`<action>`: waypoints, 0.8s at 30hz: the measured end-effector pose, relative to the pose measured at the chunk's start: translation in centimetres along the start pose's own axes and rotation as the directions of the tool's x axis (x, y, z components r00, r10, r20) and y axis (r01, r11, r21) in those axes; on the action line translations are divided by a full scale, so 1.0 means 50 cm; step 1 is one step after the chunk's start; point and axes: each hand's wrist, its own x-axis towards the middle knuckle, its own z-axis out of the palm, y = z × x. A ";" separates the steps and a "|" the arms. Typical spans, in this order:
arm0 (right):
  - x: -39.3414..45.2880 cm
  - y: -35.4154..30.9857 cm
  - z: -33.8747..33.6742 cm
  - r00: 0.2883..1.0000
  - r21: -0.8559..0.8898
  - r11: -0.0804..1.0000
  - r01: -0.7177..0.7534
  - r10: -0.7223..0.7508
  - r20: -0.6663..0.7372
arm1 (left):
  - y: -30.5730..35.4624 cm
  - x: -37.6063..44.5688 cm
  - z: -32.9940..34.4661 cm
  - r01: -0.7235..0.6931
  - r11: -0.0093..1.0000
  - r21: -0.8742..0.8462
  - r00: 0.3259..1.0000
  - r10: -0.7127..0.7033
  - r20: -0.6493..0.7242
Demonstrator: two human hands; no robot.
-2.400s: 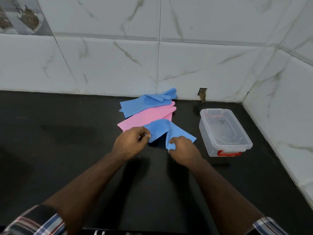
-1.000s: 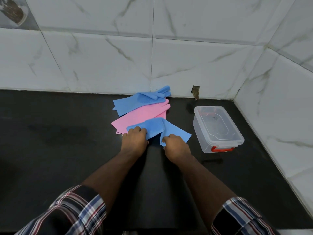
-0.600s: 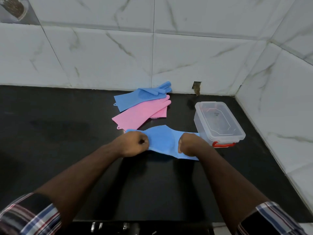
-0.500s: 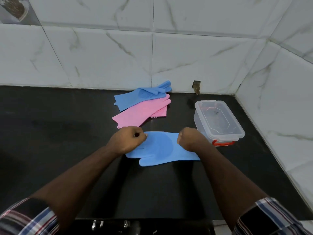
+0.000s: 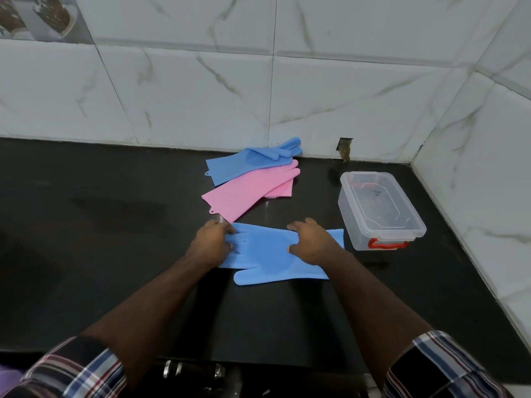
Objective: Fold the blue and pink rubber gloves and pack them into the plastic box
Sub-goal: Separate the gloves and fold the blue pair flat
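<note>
Nearest, a flat blue rubber glove point(image 5: 273, 255) lies spread on the black stone counter point(image 5: 100, 239), cuff toward the box. The left hand point(image 5: 211, 244) presses its fingers' end with curled fingers, though whether it pinches I cannot tell; the right hand point(image 5: 311, 242) rests flat near the cuff. A good fold wants both ends held taut. Beyond lie a pink rubber glove point(image 5: 247, 192) and another blue glove point(image 5: 250, 162). The clear plastic box point(image 5: 379, 211) has its lid on, in the way of packing.

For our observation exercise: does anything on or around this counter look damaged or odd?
Yes: a small broken hole gapes in the marble wall tile just above the counter, behind the plastic box. Nothing is spilled.
</note>
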 end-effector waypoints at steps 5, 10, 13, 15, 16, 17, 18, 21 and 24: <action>-0.003 -0.025 0.014 1.000 0.136 0.991 0.018 -0.019 0.005 | -0.013 -0.016 -0.051 0.167 0.964 0.209 0.985 -0.152 -0.085; 0.001 -0.041 0.010 0.997 0.164 0.986 -0.016 0.028 -0.071 | 0.002 -0.026 -0.062 0.098 0.966 0.239 0.988 -0.066 -0.141; 0.009 -0.049 0.012 0.996 0.149 0.988 -0.030 0.042 -0.078 | 0.023 -0.024 -0.051 -0.016 0.973 0.229 0.986 0.053 -0.158; 0.014 -0.055 0.014 0.996 0.136 0.990 -0.029 0.040 -0.077 | 0.033 -0.020 -0.040 -0.056 0.971 0.231 0.983 0.094 -0.157; 0.016 -0.059 0.015 0.996 0.131 0.991 -0.026 0.037 -0.079 | 0.037 -0.017 -0.035 -0.068 0.969 0.237 0.983 0.106 -0.152; 0.017 -0.062 0.016 0.996 0.126 0.992 -0.030 0.040 -0.082 | 0.040 -0.014 -0.031 -0.079 0.966 0.247 0.982 0.117 -0.145; 0.016 -0.065 0.016 0.995 0.121 0.992 -0.039 0.050 -0.088 | 0.044 -0.010 -0.027 -0.091 0.962 0.258 0.982 0.130 -0.139; 0.016 -0.067 0.014 0.993 0.108 0.994 -0.030 0.042 -0.114 | 0.051 -0.001 -0.017 -0.112 0.955 0.274 0.981 0.150 -0.124; 0.018 -0.064 0.011 0.992 0.099 0.995 -0.016 0.028 -0.125 | 0.057 0.010 -0.014 -0.115 0.956 0.270 0.984 0.147 -0.100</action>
